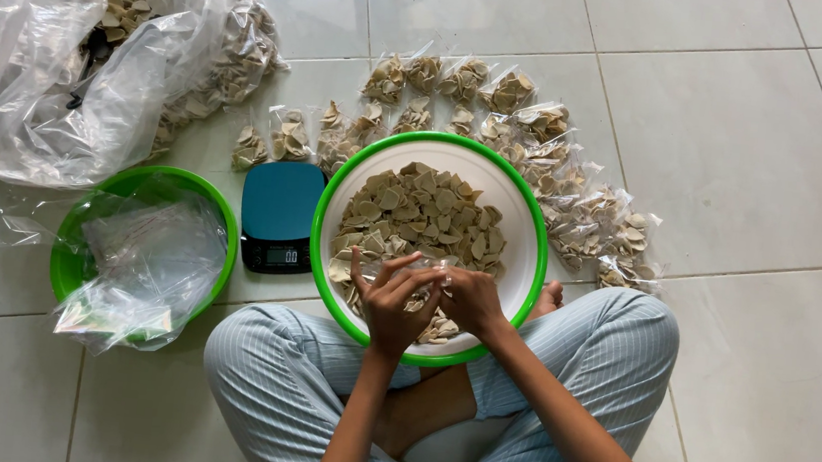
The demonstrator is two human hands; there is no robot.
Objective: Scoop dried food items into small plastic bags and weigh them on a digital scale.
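Your left hand (392,305) and right hand (471,300) meet over the near rim of the white basin (527,234), both pinching a small clear bag (423,284) partly filled with chips. Basin holds plenty of loose chips (423,214); much left, by my judgement. Beside it, the scale (279,215) sits bare. Left, a green basin (218,204) of empty bags. Beyond, many packed bags (575,202) in rows; far left, a big sack (66,57) of stock.

Two green-rimmed bowls (523,212) (66,268), one digital scale (279,216), one large clear sack (34,74), two hands (392,305) (470,299)
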